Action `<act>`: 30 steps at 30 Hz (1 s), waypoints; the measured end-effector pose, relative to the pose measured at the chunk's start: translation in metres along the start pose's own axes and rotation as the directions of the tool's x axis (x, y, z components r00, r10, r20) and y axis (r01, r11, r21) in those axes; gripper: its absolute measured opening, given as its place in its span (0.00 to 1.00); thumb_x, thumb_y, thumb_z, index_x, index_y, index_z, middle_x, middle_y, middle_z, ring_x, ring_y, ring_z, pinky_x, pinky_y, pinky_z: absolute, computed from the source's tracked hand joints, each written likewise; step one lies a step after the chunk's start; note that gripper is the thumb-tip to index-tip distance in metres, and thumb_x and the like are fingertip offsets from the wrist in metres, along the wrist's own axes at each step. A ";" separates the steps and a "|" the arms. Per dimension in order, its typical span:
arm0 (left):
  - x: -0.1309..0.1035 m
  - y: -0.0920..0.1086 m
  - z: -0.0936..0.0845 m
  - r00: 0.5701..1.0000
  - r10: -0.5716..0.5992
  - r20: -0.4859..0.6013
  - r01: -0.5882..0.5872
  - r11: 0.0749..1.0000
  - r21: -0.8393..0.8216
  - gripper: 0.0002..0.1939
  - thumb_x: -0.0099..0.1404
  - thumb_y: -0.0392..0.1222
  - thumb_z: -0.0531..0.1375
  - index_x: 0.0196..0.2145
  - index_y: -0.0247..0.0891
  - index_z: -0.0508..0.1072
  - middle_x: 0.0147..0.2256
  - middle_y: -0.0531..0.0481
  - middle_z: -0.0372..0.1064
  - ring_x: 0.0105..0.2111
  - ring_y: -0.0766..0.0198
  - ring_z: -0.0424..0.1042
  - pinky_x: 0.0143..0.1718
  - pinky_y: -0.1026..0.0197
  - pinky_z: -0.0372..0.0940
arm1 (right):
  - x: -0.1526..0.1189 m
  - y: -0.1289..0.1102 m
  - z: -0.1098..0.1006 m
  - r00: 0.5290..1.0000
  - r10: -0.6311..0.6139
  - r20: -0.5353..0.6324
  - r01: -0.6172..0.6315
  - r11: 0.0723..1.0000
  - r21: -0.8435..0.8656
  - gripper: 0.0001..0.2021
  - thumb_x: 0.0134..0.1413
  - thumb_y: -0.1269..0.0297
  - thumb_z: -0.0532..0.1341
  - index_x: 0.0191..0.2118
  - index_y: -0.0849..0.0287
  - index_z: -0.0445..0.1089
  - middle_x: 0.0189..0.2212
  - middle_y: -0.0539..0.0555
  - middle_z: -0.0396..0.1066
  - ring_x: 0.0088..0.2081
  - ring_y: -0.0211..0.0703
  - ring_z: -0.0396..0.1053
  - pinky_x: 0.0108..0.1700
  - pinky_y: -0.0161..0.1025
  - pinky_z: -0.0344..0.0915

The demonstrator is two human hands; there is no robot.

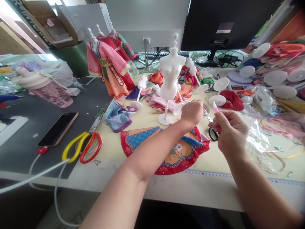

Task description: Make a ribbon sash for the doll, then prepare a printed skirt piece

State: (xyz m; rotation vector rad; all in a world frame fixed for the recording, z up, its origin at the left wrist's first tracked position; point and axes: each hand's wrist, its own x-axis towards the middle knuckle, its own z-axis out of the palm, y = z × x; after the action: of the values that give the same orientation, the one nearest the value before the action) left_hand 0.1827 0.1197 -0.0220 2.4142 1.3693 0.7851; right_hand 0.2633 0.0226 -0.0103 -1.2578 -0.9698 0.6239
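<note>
My right hand (pixel 232 130) is closed in a pinch around a slim pink tube with a pale tip (pixel 216 108), which points up. My left hand (pixel 192 113) reaches across to the right with its fingers curled into a fist; anything inside it is hidden. Beneath my left forearm, a small doll skirt (pixel 183 160) in orange, blue and red lies fanned out. Just behind it stands a white mini dress form (pixel 170 76), bare and upright. Black-handled scissors (pixel 213 134) lie partly behind my right hand's fingers.
Scissors with yellow and red handles (pixel 91 148), a phone (pixel 58 128) and a pink bottle (pixel 52 89) are at left. Dressed mini forms (pixel 107 63) stand behind. White stands (pixel 221 84) and fabric pieces crowd the back and right. A ruler (pixel 209 173) runs along the front.
</note>
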 end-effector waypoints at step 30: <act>-0.137 -0.032 -0.094 0.934 -0.311 -0.175 0.099 0.697 -0.710 0.08 0.63 0.40 0.58 0.37 0.36 0.76 0.34 0.47 0.71 0.34 0.66 0.70 0.35 0.64 0.67 | -0.046 0.007 0.026 0.805 -0.502 0.315 0.593 0.663 -0.457 0.03 0.54 0.64 0.60 0.32 0.56 0.66 0.23 0.49 0.68 0.23 0.35 0.64 0.26 0.35 0.64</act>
State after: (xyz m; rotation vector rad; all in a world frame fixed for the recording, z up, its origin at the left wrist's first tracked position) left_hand 0.0503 0.0163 -0.0050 1.5665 1.1177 1.3340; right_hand 0.2195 -0.0013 -0.0281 -1.3016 -1.6665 -0.0537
